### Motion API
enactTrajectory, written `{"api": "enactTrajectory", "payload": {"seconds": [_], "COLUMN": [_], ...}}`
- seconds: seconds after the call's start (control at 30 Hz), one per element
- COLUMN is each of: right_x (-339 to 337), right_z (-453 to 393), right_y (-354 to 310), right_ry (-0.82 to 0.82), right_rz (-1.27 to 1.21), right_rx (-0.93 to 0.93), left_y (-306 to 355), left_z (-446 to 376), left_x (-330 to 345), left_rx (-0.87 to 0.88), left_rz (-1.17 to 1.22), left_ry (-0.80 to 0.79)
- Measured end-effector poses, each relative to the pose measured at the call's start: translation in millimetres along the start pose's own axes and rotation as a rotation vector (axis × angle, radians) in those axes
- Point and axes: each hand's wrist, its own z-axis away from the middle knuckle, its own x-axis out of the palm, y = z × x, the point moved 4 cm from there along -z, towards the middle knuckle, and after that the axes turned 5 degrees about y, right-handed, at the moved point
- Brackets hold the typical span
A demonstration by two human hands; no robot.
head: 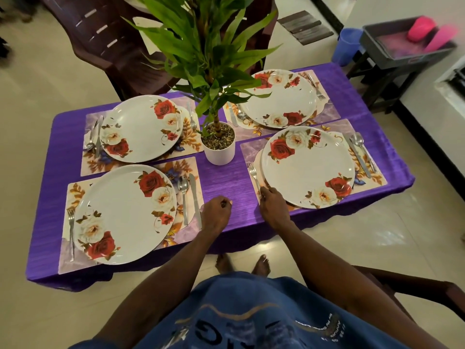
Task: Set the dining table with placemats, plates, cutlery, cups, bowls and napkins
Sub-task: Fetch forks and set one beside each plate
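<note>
Purple cloth [226, 177] covered the low table at the centre of the frame, on a pale tiled floor [50, 79].

Head view, items as found:

- Four floral placemats, each bearing a white rose-printed plate: upper-left plate [141, 128], upper-right plate [280, 98], lower-left plate [124, 214], lower-right plate [308, 167].
- Potted plant [219, 144] in a white pot, standing between the four settings at mid-table.
- Lower-left setting: fork [71, 230] at the plate's left, spoon [183, 195] and knife [195, 200] side by side at its right.
- Lower-right setting: second fork [254, 176] at the plate's left edge; spoon and knife lay at the plate's right.
- My right hand [273, 205], lower centre-right, fingers curled and pinching the handle end of that second fork, beside the lower-right plate's rim.
- My left hand [216, 214], lower centre, fingers curled loosely into a fist over the bare cloth; whether anything sat inside them I could not tell.
- Upper settings: cutlery on both sides of each plate.
- Dark chair [105, 44], upper left, behind the table.
- Dark tray [402, 54] with pink items, upper right, on a stand; blue bin [348, 45] beside it.
- My blue garment [251, 311], bottom centre.
</note>
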Motion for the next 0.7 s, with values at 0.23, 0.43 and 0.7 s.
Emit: {"api": "enactTrajectory", "payload": {"seconds": [0.23, 0.43, 0.7], "right_x": [-17, -31, -63], "right_z": [22, 40, 46], "right_y": [5, 40, 90], "right_ry": [0.184, 0.318, 0.414], "right_rz": [-0.14, -0.105, -0.122], "right_rx": [0.118, 0.282, 0.435], "left_y": [13, 45, 126], "left_z": [-8, -10, 3], "left_x": [3, 27, 91], "left_rx": [0.03, 0.171, 0.375], "left_rz": [0.013, -0.011, -0.011], "left_ry": [0.003, -0.032, -0.148]}}
